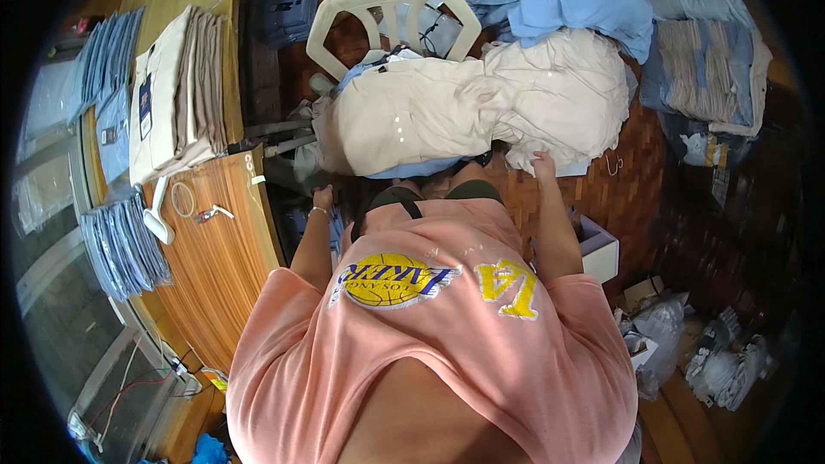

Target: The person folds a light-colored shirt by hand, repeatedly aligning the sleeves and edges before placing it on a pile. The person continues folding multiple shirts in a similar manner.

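From where I stand, the cream cloth (pixel 412 107) lies in front of the seated person, just on the near side of the white plastic chair's back (pixel 468 30), and it hides whatever holds it up. I'd expect it to be light and limp, soft enough to sag and crease wherever it's lifted, not slippery and in no danger of breaking. The near edge seems the handiest place to take hold, one hand toward each end, so that it doesn't bunch in the middle. The right hand (pixel 543 166) is at that edge, by the crumpled right part, its grip nearly closed as far as I can see; whether it pinches any fabric I can't tell. The left hand (pixel 322 198) is low in shadow near the left end, and its grip I can't make out at all. The cloth looks plain and pale, smoother on the left, with a few small white dots, and heavily wrinkled on the right, close to a blue heap of cloth (pixel 576 4).
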Demonstrator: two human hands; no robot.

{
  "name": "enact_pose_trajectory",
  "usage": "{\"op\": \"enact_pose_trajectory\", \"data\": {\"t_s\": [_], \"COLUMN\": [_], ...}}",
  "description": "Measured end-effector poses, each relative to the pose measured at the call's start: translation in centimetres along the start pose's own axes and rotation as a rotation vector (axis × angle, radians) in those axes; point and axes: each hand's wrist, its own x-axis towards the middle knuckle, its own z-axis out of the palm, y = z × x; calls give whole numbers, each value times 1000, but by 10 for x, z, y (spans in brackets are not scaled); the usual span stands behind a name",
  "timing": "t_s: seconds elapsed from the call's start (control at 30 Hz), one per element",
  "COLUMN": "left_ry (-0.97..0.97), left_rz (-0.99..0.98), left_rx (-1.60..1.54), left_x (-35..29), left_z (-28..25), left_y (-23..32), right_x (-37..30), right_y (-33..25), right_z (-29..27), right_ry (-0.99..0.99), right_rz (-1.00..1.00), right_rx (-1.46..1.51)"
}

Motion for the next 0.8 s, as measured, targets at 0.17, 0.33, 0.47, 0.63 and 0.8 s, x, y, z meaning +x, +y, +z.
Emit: {"op": "enact_pose_trajectory", "data": {"t_s": [0.17, 0.33, 0.47, 0.63, 0.8], "left_ry": [38, -64, -240, -573, -439], "left_rz": [223, 305, 450, 902, 1528], "left_rx": [314, 510, 497, 578, 870], "left_x": [17, -16, -35, -135, -193], "left_z": [10, 76, 152, 296, 431], "left_y": [18, 120, 172, 289, 373], "right_x": [16, 37, 117, 187, 204], "right_y": [20, -19, -29, -81, -108], "right_z": [-42, -86, -122, -161, -187], "right_ry": [-70, -35, 150, 421, 195], "right_rz": [216, 203, -152, -316, -14], "right_rx": [238, 432, 530, 201, -367]}}
